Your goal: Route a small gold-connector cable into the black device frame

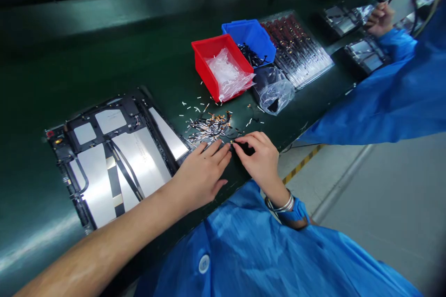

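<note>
My right hand (258, 155) is closed in a pinch at the table's near edge. A tiny gold-tipped part (232, 142) shows at its thumb and index fingertips; its exact kind is too small to tell. My left hand (204, 171) lies palm down with its fingers stretched and thumb apart, its fingertips close to that part. Just beyond both hands is a loose pile of small black, silver and gold-ended cable pieces (211, 126). Left of my left hand lies an opened device chassis (139, 153) with silver plates and black cables, partly covered by my forearm.
A red bin (204, 67) holds clear plastic bags, and a blue bin (261, 39) holds black parts. Beside them are a crumpled clear bag (273, 90) and a tray of parts (299, 51). Small white pieces dot the green table (167, 69). At right, a co-worker's hand (381, 19) works near other devices.
</note>
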Demonstrator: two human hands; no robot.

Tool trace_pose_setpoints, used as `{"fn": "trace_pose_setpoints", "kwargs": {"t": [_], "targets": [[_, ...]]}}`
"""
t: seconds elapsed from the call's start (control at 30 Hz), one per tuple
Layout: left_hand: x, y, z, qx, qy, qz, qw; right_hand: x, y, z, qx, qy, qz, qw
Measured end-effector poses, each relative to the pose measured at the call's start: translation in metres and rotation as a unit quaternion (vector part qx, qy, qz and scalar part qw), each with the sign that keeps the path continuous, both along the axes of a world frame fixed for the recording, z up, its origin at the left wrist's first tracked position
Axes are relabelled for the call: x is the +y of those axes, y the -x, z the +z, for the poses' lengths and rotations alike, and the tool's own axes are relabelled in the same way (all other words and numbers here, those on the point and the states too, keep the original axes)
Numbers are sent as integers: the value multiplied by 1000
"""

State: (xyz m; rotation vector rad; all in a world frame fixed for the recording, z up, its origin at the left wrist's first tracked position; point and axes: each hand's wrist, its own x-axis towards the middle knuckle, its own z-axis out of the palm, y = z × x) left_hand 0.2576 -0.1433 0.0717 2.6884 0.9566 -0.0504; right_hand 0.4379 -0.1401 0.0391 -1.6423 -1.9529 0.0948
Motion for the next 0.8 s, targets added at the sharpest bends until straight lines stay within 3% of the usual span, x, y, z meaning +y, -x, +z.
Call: {"fn": "trace_pose_setpoints", "kwargs": {"t": [0.37, 0.63, 0.8], "targets": [[0, -2, 3, 11, 14, 3, 1000, 0, 6, 0, 28, -21, 9, 999], [1, -3, 5, 29, 34, 1, 999, -14, 8, -4, -106, -87, 46, 989], [-1, -5, 6, 27, 43, 9, 999, -25, 12, 7, -227, -50, 70, 970]]}}
